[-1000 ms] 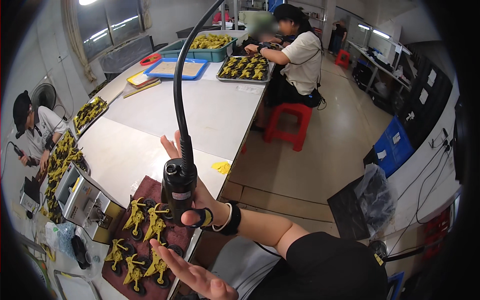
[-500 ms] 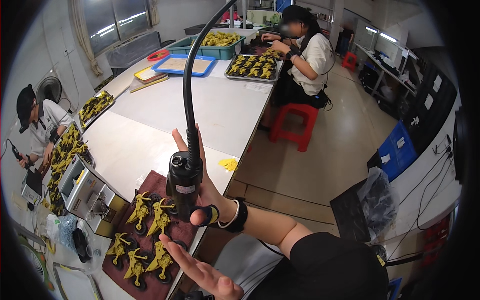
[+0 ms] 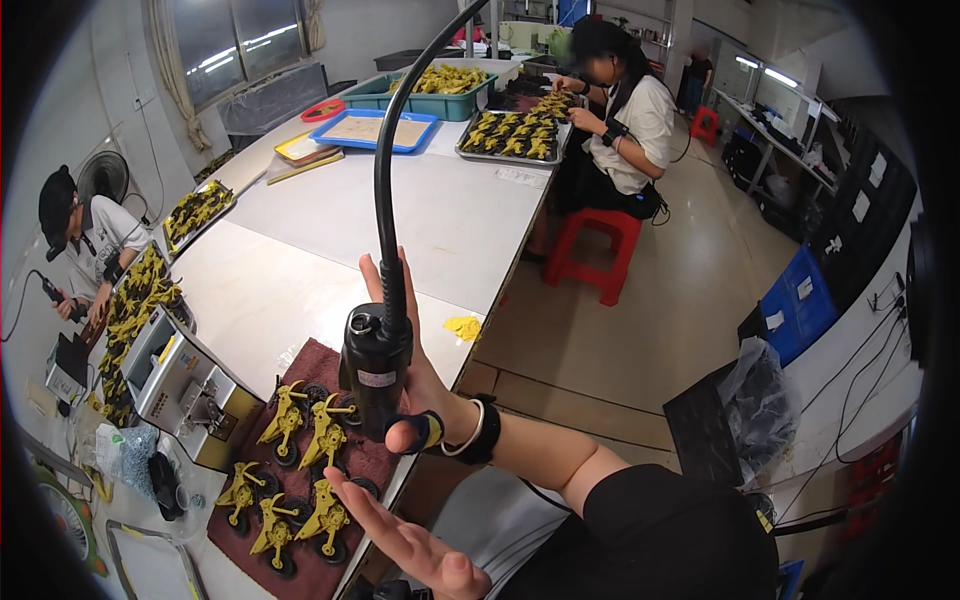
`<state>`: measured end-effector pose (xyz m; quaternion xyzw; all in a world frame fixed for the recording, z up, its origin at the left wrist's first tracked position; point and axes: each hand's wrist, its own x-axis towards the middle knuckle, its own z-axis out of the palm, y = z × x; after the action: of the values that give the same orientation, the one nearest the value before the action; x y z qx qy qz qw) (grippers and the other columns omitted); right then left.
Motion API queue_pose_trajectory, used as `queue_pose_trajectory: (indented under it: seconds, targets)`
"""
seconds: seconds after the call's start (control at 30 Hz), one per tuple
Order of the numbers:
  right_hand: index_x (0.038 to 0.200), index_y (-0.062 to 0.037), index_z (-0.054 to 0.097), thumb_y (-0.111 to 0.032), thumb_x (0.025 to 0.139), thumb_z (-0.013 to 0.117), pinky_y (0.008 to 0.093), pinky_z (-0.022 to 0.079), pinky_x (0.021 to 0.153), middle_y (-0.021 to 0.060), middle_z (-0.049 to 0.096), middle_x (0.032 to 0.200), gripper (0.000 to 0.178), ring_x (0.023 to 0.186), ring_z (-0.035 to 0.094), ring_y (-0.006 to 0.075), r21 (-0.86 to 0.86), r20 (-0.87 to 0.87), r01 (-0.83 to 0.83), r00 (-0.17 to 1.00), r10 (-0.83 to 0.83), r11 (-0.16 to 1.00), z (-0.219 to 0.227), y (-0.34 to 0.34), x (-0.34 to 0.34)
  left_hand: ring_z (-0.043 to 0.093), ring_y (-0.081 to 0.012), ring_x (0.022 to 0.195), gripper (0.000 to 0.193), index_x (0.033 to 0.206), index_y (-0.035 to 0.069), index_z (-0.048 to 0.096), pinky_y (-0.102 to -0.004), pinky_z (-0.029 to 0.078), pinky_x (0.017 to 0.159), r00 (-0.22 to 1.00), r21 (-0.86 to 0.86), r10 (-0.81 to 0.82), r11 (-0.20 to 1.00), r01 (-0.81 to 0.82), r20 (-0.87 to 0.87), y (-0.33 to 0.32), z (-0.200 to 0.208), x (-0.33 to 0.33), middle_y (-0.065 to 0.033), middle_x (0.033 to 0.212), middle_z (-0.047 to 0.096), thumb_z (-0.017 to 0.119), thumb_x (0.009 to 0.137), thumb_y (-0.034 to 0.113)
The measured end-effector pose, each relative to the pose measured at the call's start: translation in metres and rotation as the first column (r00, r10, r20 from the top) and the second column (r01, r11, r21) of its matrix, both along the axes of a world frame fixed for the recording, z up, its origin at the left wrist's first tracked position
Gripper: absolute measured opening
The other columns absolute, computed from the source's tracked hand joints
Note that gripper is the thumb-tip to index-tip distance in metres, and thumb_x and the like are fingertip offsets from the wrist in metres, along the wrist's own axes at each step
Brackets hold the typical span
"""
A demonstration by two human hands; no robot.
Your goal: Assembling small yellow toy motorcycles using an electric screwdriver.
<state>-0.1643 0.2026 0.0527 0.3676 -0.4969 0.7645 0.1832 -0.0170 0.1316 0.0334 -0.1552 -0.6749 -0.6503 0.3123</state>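
A black corded power tool (image 3: 372, 385), apparently an electric screwdriver, hangs upright from a thick black cable (image 3: 383, 170). Right behind it is my right hand (image 3: 432, 390), fingers stretched up and thumb out; part of the palm is hidden by the tool. A bracelet and a black band circle that wrist. Low in the picture, my left hand (image 3: 420, 555) is spread with nothing in it. Beside both hands several yellow plastic assemblies (image 3: 325, 430) with black wheels lie in two rows on a dark red cloth (image 3: 225, 545).
A silver box-shaped machine (image 3: 190, 395) stands left of the cloth. Trays of yellow and black parts (image 3: 130, 325) line the table's left side. A yellow scrap (image 3: 463, 327) lies near the edge. Two co-workers sit at the table, one on a red stool (image 3: 595, 250). A blue tray (image 3: 375, 130) lies farther back.
The view has shifted slightly. My hands stay almost the same. The left co-worker's tool is a little higher, and the right co-worker's hands have moved over the tray.
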Motion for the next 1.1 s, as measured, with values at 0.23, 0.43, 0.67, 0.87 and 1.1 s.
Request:
queue_pose_trajectory:
  seconds: [0.23, 0.43, 0.67, 0.87, 1.1]
  targets:
    - [0.137, -0.0110, -0.022, -0.078, 0.045, 0.064, 0.0262, 0.030, 0.091, 0.0241, -0.020, 0.143, 0.144, 0.132, 0.004, 0.0220, 0.075, -0.069, 0.126, 0.990, -0.121, 0.989, -0.002, -0.002, -0.004, 0.006, -0.0289, 0.137, 0.071, 0.140, 0.003, 0.020, -0.0421, 0.006, 0.110, 1.000, -0.005, 0.017, 1.000, -0.017, 0.013, -0.001, 0.003, 0.004, -0.0183, 0.147, 0.010, 0.044, 0.086, 0.042]
    - [0.138, -0.0097, -0.020, -0.079, 0.045, 0.063, 0.0279, 0.029, 0.093, 0.0249, -0.020, 0.143, 0.143, 0.135, -0.005, 0.0247, 0.102, -0.117, 0.168, 0.981, -0.155, 0.981, -0.004, -0.003, -0.005, 0.006, -0.0292, 0.137, 0.072, 0.140, 0.003, 0.019, -0.0416, 0.005, 0.110, 1.000, 0.002, 0.013, 1.000, -0.013, 0.015, -0.001, 0.005, 0.005, -0.0185, 0.147, 0.010, 0.043, 0.085, 0.043]
    - [0.139, -0.0090, -0.018, -0.079, 0.046, 0.062, 0.0340, 0.019, 0.101, 0.0223, -0.018, 0.144, 0.141, 0.136, -0.009, 0.0287, 0.089, -0.036, 0.115, 0.993, -0.112, 0.989, -0.001, -0.003, 0.000, 0.005, -0.0314, 0.137, 0.072, 0.141, 0.004, 0.019, -0.0430, 0.005, 0.109, 1.000, -0.014, -0.002, 1.000, 0.002, 0.008, 0.000, 0.001, 0.006, -0.0198, 0.147, 0.009, 0.042, 0.085, 0.042]
    - [0.137, 0.0008, -0.015, -0.074, 0.061, 0.057, 0.0473, -0.009, 0.105, 0.0238, -0.018, 0.143, 0.129, 0.133, -0.019, 0.0344, 0.080, -0.171, 0.162, 0.974, -0.146, 0.984, 0.000, -0.004, -0.004, 0.005, -0.0326, 0.137, 0.073, 0.141, 0.004, 0.019, -0.0442, 0.005, 0.109, 1.000, -0.016, -0.017, 1.000, 0.017, 0.006, 0.002, 0.001, 0.005, -0.0201, 0.147, 0.009, 0.043, 0.084, 0.043]
    - [0.137, 0.0010, -0.015, -0.076, 0.059, 0.057, 0.0471, -0.009, 0.105, 0.0236, -0.018, 0.143, 0.131, 0.133, -0.019, 0.0341, 0.049, -0.048, 0.084, 0.995, -0.082, 0.995, 0.003, -0.003, 0.002, 0.005, -0.0330, 0.136, 0.080, 0.141, 0.001, 0.015, -0.0446, 0.005, 0.109, 0.998, -0.001, -0.058, 0.998, 0.058, 0.023, 0.004, 0.003, 0.004, -0.0200, 0.147, 0.008, 0.046, 0.082, 0.046]
